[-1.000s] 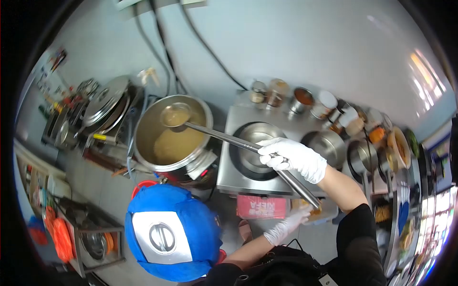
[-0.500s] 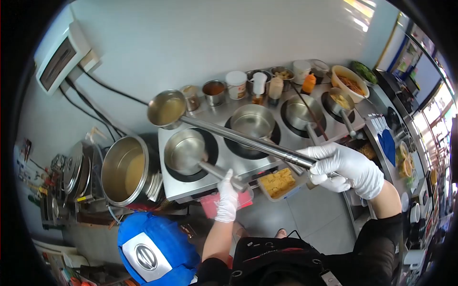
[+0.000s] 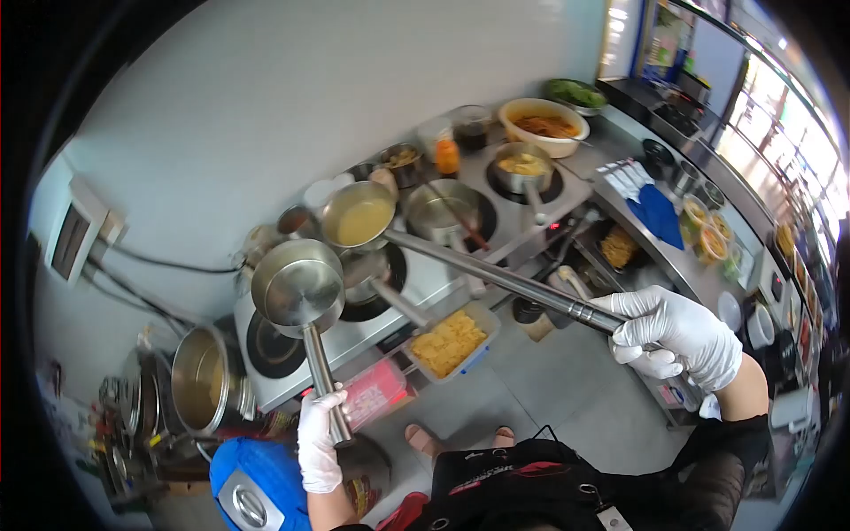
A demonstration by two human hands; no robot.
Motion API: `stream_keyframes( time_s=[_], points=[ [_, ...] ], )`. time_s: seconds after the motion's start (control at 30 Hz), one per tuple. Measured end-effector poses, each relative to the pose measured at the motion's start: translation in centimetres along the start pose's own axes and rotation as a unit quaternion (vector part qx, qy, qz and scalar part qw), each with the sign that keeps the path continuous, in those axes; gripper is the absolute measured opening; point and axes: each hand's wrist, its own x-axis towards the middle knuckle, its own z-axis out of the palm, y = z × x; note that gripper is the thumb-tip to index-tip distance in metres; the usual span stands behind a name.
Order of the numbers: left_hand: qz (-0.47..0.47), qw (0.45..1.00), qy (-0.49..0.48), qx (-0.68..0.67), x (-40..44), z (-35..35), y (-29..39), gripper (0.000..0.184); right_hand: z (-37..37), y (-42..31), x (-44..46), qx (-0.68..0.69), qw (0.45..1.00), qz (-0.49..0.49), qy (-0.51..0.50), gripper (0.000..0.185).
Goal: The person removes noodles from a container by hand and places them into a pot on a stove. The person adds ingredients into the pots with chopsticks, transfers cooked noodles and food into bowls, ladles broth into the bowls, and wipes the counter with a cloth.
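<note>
My left hand [image 3: 320,442], in a white glove, is closed round the handle of a metal saucepan [image 3: 297,288]. The saucepan is raised over the left end of the stove, and its inside bottom shows with no food visible. My right hand [image 3: 677,341], also gloved, grips the end of a long-handled ladle [image 3: 496,276]. Cloudy yellowish liquid [image 3: 363,220] fills part of the ladle's bowl, which is just right of and beyond the saucepan. Under the ladle, a second saucepan [image 3: 359,270] stands on a burner.
A large stock pot [image 3: 197,376] stands left of the stove [image 3: 266,389]. Farther right on the stove are two more pans [image 3: 443,212] [image 3: 524,165]. A tub of yellow food [image 3: 447,343] and a pink container [image 3: 372,394] sit at the front. A blue cap [image 3: 257,473] is close below my left hand.
My left hand has lifted the saucepan off the left burner. The ladle, still in my right hand, keeps its liquid. The camera view has turned toward the right.
</note>
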Motion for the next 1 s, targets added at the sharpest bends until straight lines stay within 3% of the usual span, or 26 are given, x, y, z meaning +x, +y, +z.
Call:
stream_keyframes(
  time_s=[0.3,0.43,0.63,1.0],
  points=[
    [-0.076,0.973,-0.212,0.048,0.1,18.2,0.8,0.033,-9.6,6.0,-12.3,0.086,0.995,-0.005,0.043,0.052],
    [-0.095,0.934,-0.337,0.068,1.9,26.5,0.0,0.034,-12.3,8.9,-14.8,0.147,0.987,-0.018,0.07,0.055],
    [-0.103,0.891,-0.421,0.132,4.3,40.7,-1.9,0.034,-16.7,10.8,-16.3,0.209,0.964,-0.033,0.16,0.059],
    [-0.167,0.799,-0.535,0.218,12.5,66.9,-10.8,0.022,-28.9,9.5,-14.9,0.306,0.86,-0.115,0.392,0.056]
  ],
)
